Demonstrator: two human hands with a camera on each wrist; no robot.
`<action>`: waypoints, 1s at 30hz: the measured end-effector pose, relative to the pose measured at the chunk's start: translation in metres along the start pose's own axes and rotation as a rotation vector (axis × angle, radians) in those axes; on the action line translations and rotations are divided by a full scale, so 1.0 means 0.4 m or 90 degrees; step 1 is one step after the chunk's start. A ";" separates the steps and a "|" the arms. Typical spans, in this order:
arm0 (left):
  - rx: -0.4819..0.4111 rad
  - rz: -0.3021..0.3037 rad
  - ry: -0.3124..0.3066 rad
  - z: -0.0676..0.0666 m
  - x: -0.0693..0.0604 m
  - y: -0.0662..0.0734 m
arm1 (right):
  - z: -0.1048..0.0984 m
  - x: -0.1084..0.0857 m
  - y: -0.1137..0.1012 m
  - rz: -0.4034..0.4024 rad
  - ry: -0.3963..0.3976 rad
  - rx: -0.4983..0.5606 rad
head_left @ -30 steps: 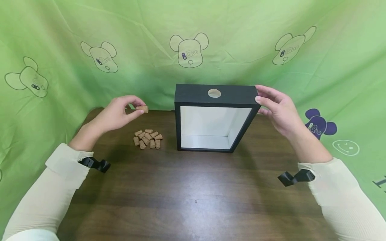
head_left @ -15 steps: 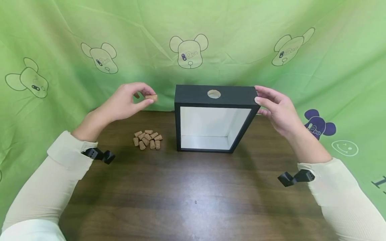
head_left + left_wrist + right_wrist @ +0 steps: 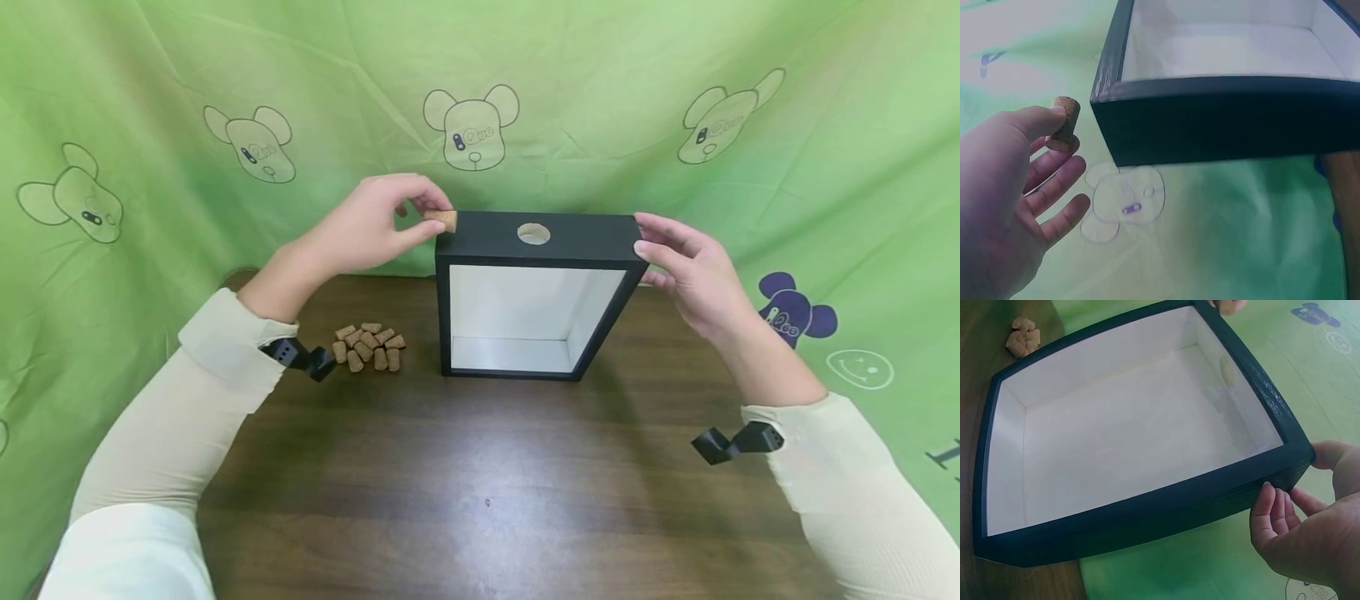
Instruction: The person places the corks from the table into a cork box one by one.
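Thumb and fingers of my left hand (image 3: 367, 223) pinch a cork (image 3: 444, 220), held just beyond the upper left corner of a black box (image 3: 585, 237). In the left wrist view the cork (image 3: 1067, 123) is clear of the box wall, the other fingers spread below it. The box stands upright on the table, its white inside facing me, with a round hole (image 3: 534, 234) in its top. At the box's upper right corner, my right hand (image 3: 693, 271) grips the edge, thumb in front and fingers behind. No cork shows inside.
A small heap of corks (image 3: 367, 347) lies on the brown wooden table (image 3: 480, 467), left of the box. Close behind the box hangs a green curtain (image 3: 585, 125) with printed mouse heads. Each cuff carries a black wrist camera (image 3: 738, 443).
My left hand has carried the cork up and to the right, from above the heap to the box's upper left corner. The right hand and the box have stayed in place.
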State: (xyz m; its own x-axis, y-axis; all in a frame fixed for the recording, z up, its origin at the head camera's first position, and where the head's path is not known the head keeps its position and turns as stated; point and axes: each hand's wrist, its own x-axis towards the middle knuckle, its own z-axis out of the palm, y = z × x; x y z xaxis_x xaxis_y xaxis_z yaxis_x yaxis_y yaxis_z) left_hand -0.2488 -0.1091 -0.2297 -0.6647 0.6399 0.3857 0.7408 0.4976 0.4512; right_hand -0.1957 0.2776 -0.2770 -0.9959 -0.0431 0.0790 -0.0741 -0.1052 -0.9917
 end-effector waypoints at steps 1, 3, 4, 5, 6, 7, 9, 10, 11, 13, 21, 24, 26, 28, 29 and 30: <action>-0.007 0.003 0.002 0.005 0.008 0.002 | 0.000 0.001 -0.001 0.000 0.000 0.000; -0.016 0.008 0.004 0.015 0.026 0.007 | 0.000 0.002 -0.002 0.000 -0.001 -0.004; -0.018 0.011 0.005 0.020 0.035 0.010 | 0.000 0.003 -0.002 0.000 -0.001 -0.004; -0.020 0.015 0.003 0.024 0.045 0.014 | 0.000 0.004 -0.003 -0.001 -0.002 -0.006; -0.020 0.020 0.002 0.028 0.054 0.018 | -0.001 0.005 -0.003 -0.001 -0.001 -0.006; -0.021 0.026 0.001 0.032 0.063 0.023 | -0.001 0.006 -0.003 -0.002 -0.001 -0.005; -0.021 0.042 -0.003 0.039 0.079 0.031 | -0.001 0.007 -0.003 -0.004 -0.001 -0.004; -0.022 0.052 -0.005 0.042 0.086 0.035 | -0.001 0.007 -0.003 -0.004 0.000 -0.003; -0.023 0.062 -0.006 0.045 0.092 0.039 | -0.001 0.007 -0.002 -0.005 0.000 -0.001; -0.028 0.082 -0.007 0.052 0.103 0.045 | -0.001 0.006 -0.002 -0.004 0.000 0.004; -0.025 0.089 -0.005 0.071 0.134 0.067 | 0.002 0.007 -0.004 -0.002 0.000 0.010; -0.024 0.075 0.003 0.079 0.141 0.069 | 0.002 0.007 -0.006 -0.002 0.000 0.011; -0.033 0.072 0.016 0.085 0.144 0.071 | 0.002 0.006 -0.006 0.000 -0.001 0.012; -0.048 0.072 0.033 0.090 0.147 0.072 | 0.001 0.005 -0.006 0.001 -0.001 0.010; -0.057 0.070 0.040 0.092 0.149 0.074 | 0.000 0.005 -0.006 0.002 -0.001 0.010; -0.069 0.068 0.048 0.095 0.150 0.075 | 0.000 0.005 -0.006 0.003 0.000 0.009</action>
State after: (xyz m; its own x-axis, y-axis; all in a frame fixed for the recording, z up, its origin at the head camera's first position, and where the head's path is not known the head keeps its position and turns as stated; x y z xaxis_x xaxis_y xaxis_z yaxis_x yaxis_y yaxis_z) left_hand -0.2629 -0.0336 -0.2235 -0.5913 0.6378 0.4935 0.7955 0.3606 0.4870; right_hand -0.1973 0.2778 -0.2743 -0.9963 -0.0436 0.0744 -0.0687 -0.1193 -0.9905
